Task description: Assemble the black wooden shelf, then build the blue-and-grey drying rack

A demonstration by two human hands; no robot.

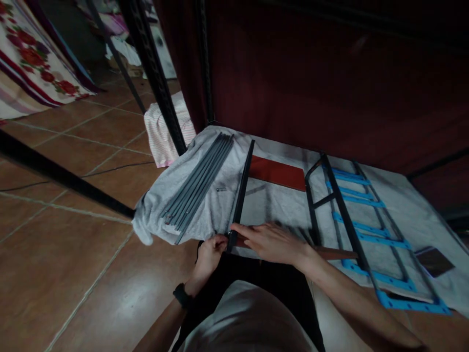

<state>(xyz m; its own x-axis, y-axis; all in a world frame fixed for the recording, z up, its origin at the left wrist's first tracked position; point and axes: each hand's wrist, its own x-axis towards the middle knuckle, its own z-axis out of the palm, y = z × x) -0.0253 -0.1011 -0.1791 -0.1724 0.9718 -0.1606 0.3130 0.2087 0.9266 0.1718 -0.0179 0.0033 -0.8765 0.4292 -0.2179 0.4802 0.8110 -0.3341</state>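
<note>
My left hand point(209, 253), a dark watch on its wrist, is closed in a pinch beside the near end of a black metal bar point(243, 193). What sits between those fingertips is too small to tell. Over that same end, my right hand point(273, 240) grips the bar, its forefinger across the top. A reddish-brown panel point(278, 172) joins the bar at its far part and reaches a second black frame piece point(313, 215). Another brown strip point(335, 253) runs under my right hand, partly hidden by it.
Several grey tubes point(201, 181) lie left on the grey cloth point(289, 201), with a small metal piece point(221, 189) nearby. Black frames with blue brackets point(373, 230) and a dark phone-like slab point(435, 261) lie right. Black uprights point(156, 73) and a dark red curtain point(311, 83) border the surface.
</note>
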